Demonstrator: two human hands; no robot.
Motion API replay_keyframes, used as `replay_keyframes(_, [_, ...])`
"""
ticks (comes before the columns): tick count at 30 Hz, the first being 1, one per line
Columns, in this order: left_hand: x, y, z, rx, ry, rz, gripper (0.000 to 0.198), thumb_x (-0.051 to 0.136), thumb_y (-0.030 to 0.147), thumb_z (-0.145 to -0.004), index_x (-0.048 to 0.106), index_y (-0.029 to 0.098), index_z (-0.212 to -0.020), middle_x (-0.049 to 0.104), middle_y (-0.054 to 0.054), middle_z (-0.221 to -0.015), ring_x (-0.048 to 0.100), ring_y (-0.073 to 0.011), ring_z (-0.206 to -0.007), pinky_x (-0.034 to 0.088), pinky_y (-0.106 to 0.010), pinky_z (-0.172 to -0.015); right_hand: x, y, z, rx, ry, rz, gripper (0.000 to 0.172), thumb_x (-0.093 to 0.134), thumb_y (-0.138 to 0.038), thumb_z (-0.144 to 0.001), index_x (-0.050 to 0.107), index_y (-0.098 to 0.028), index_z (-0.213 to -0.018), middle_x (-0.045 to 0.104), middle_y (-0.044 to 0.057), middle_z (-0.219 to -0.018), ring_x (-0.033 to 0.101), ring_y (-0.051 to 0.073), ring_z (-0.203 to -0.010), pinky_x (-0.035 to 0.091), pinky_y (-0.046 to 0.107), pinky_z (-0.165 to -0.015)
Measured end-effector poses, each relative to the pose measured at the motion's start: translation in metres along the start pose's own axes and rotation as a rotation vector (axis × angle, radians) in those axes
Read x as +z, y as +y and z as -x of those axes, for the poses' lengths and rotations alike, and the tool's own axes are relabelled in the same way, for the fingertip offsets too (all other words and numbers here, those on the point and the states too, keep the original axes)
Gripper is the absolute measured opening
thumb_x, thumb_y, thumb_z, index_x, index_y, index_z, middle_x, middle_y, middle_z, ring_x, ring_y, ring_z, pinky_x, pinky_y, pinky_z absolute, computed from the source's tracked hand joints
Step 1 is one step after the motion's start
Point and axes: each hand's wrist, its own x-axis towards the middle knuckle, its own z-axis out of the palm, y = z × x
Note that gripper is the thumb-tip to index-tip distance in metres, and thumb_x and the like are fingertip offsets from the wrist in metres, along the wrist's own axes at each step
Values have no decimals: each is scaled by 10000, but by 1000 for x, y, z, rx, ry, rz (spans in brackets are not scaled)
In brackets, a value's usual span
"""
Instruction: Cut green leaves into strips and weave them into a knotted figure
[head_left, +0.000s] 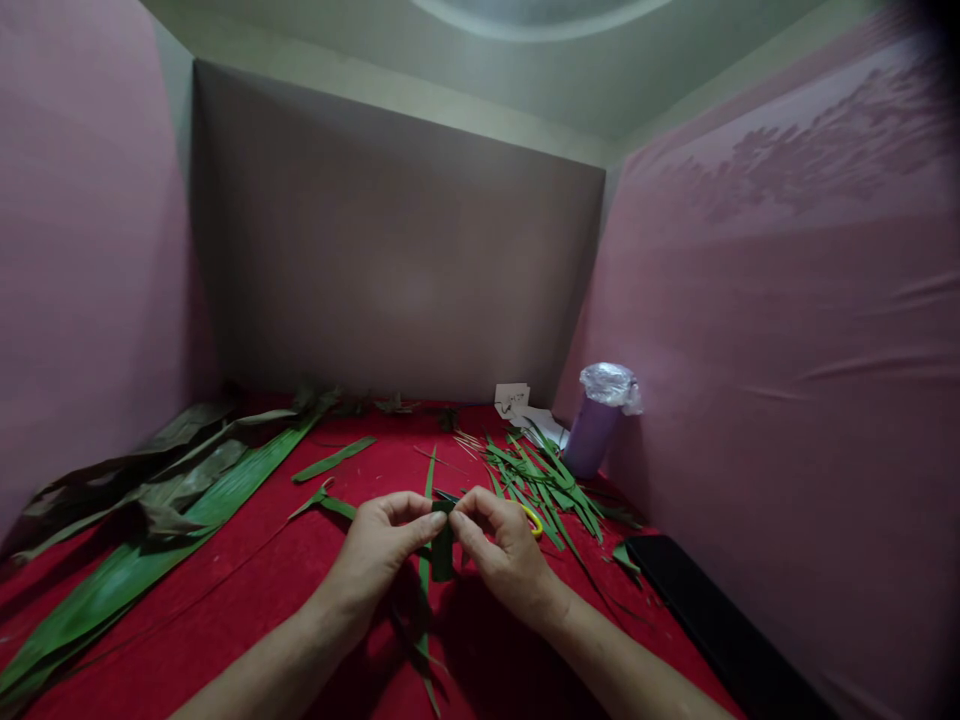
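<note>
A short piece of green leaf [442, 556] hangs between my two hands, pinched near its top edge from both sides. My left hand [385, 535] grips it with thumb and forefinger. Close beside, my right hand [504, 550] pinches the same piece, thumb and fingertips almost meeting the left ones. Behind the hands lie scissors with a yellow handle [534, 520], partly covered by my right hand. A narrow leaf strip [424, 600] runs on the red cloth beneath the held piece.
Long green leaves [225, 500] and dried brown leaves [161, 480] lie at left. Many cut strips [544, 480] are heaped right of centre, near thin sticks [470, 442]. A purple bin [589, 437] with a plastic liner, white paper [512, 398] and a black long object [712, 610] stand along the right.
</note>
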Motion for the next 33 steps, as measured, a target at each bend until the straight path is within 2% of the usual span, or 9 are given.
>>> replay_keyframes(3, [-1,-1,0,-14,-13,0,151,700,266,-626,644,134,-675,662,-38,-651,577,-132,-597,433,-246,-613,0,-1,-1,0,-13,7,201,444,-253,-864,476,-174,-682,455,-48,-578,426,79,-525,327,187,-508])
replay_keyframes(6, [-4,-2,-1,-39,14,18,153,692,279,-634,635,137,-650,642,-25,-613,556,-122,-564,420,-244,-588,-14,-3,-9,-2,-53,97,245,396,-285,-886,492,-172,-691,493,-37,-602,454,82,-544,338,181,-518])
replay_keyframes(9, [-6,-4,-5,-37,86,15,161,694,289,-633,624,145,-640,611,0,-577,522,-105,-531,397,-233,-561,-38,5,-22,95,-22,475,283,307,-226,-902,518,-171,-721,551,-5,-687,498,99,-641,345,192,-595])
replay_keyframes(12, [-8,-5,-8,-3,124,8,168,694,300,-632,621,149,-647,609,5,-601,528,-112,-576,392,-240,-598,-57,21,-28,171,-41,599,172,430,-132,-789,536,-154,-654,555,35,-705,487,138,-677,316,234,-618])
replay_keyframes(15, [-10,-4,-9,29,149,-16,166,693,297,-629,631,146,-653,613,4,-628,526,-115,-619,377,-239,-633,-60,33,-24,215,-131,646,73,516,-95,-677,531,-150,-631,541,43,-706,473,148,-668,288,236,-584])
replay_keyframes(19, [-12,-1,-10,52,195,-13,159,703,283,-605,636,143,-639,602,11,-612,503,-109,-611,357,-232,-626,-53,32,-18,232,-239,627,90,548,-118,-655,527,-167,-728,536,25,-739,457,137,-666,262,218,-552])
replay_keyframes(22, [-14,0,-11,57,233,7,155,709,275,-586,636,142,-616,595,15,-588,492,-109,-593,353,-231,-614,-49,26,-16,248,-270,600,112,568,-124,-653,503,-167,-733,524,20,-731,431,130,-637,238,223,-535])
replay_keyframes(28, [-14,3,-9,56,254,33,156,717,273,-570,653,138,-612,611,4,-579,507,-116,-573,363,-230,-589,-49,21,-18,275,-188,436,213,583,-100,-627,456,-179,-778,476,-20,-667,403,115,-594,234,228,-522])
replay_keyframes(33, [-16,4,-9,35,274,118,153,740,253,-540,656,143,-605,627,6,-590,531,-109,-573,386,-219,-595,-43,22,-26,321,-139,180,344,512,-163,-717,429,-158,-1050,447,-49,-618,421,94,-512,291,204,-469])
